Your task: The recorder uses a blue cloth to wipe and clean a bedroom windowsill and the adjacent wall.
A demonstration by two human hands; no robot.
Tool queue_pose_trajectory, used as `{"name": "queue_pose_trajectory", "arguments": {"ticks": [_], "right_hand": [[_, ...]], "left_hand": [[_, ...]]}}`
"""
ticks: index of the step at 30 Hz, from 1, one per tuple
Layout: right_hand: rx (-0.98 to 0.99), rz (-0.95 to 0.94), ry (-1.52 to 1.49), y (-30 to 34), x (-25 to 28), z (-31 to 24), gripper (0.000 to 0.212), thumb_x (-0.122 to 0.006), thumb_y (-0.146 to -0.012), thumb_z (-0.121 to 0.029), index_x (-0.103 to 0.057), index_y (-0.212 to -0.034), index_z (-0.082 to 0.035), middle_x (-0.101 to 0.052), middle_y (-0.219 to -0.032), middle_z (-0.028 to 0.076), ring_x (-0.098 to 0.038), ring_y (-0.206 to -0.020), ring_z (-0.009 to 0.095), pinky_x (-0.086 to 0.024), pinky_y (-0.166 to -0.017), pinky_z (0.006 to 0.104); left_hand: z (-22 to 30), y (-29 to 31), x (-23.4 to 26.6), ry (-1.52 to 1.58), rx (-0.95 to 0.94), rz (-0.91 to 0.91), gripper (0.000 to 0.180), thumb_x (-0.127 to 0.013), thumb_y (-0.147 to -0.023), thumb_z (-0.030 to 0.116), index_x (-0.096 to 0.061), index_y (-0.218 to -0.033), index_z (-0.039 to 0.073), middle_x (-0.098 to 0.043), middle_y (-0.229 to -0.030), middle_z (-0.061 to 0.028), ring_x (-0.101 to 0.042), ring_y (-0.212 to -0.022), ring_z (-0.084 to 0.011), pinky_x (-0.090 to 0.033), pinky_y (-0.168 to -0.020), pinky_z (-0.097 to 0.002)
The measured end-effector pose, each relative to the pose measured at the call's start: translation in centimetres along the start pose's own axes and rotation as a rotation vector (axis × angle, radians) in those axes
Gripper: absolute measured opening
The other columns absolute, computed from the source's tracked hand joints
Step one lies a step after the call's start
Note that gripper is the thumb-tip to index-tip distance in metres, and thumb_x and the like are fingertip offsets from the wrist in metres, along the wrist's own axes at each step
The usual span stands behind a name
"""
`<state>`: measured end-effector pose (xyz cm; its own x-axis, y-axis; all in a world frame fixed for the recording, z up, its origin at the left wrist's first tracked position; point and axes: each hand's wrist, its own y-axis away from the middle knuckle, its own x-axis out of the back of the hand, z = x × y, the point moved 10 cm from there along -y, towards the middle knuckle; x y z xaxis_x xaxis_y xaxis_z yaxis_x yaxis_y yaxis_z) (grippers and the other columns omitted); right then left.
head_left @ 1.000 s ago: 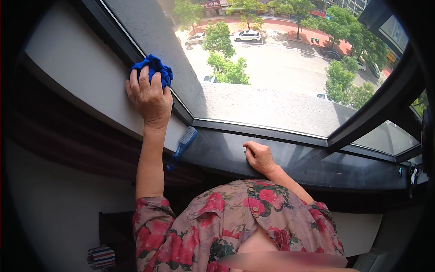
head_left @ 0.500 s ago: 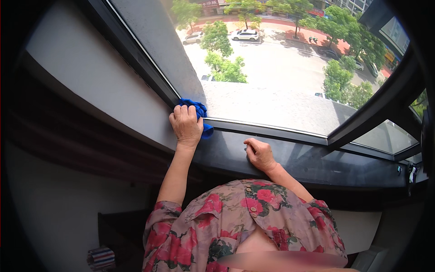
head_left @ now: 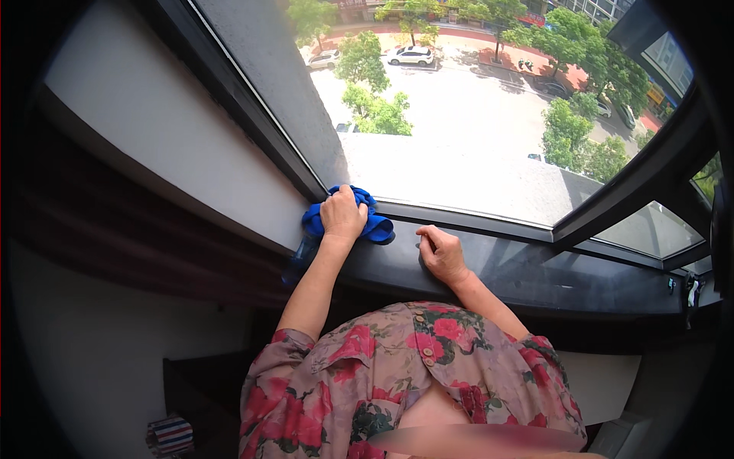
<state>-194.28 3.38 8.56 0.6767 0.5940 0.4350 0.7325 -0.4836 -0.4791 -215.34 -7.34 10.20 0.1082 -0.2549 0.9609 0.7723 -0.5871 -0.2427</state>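
My left hand is closed on a bunched blue cloth at the lower left corner of the window frame. Folds of the cloth bulge out on both sides of my fingers and lie over the frame's edge and the dark sill. Beside my left wrist is a dim bluish shape, too dark to make out. My right hand rests on the sill to the right of the cloth, its fingers curled in, with nothing visible in them.
A pale wall and a dark curtain lie to the left. An open window sash angles off at the right, with small items at the sill's right end. Through the glass, a street with trees and cars shows far below.
My left hand has moved right and slightly nearer along the frame's corner, with the cloth bunching wider under it. My right hand has barely shifted.
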Motion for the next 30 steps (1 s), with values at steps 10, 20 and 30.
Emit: {"name": "queue_pose_trajectory", "arguments": {"ticks": [10, 20, 30], "right_hand": [[0.022, 0.168, 0.041, 0.0, 1.6, -0.8, 0.028, -0.067, -0.081, -0.001, -0.065, -0.109, -0.003, -0.066, -0.095, 0.014, -0.066, -0.076, 0.029, -0.054, -0.066, 0.0355], [0.291, 0.031, 0.556, -1.4, -1.4, -4.9, 0.062, -0.080, -0.070, -0.022, -0.061, -0.128, -0.011, -0.050, -0.128, 0.019, -0.048, -0.121, 0.038, -0.037, -0.102, 0.0507], [0.191, 0.109, 0.645, -1.7, -0.5, -1.4, 0.042, -0.077, -0.068, -0.020, -0.065, -0.108, -0.011, -0.056, -0.096, 0.011, -0.057, -0.095, 0.029, -0.040, -0.085, 0.0444]], "left_hand": [[4.9, 1.2, -0.1, 0.334, -0.071, -0.110, 0.045, -0.074, -0.076, 0.038, -0.064, -0.090, -0.003, -0.070, -0.085, -0.0261, -0.070, -0.084, -0.0425, -0.055, -0.078, -0.0489], [7.6, 0.9, -3.7, 0.920, -0.164, -0.330, 0.071, -0.041, -0.102, 0.060, -0.065, -0.082, -0.004, -0.063, -0.074, -0.0201, -0.058, -0.074, -0.0289, -0.048, -0.071, -0.0416], [5.1, 7.6, 2.6, 0.519, -0.458, 0.291, 0.027, -0.073, -0.086, 0.020, -0.068, -0.107, 0.005, -0.067, -0.116, -0.0143, -0.061, -0.107, -0.0331, -0.046, -0.097, -0.0457]]}}
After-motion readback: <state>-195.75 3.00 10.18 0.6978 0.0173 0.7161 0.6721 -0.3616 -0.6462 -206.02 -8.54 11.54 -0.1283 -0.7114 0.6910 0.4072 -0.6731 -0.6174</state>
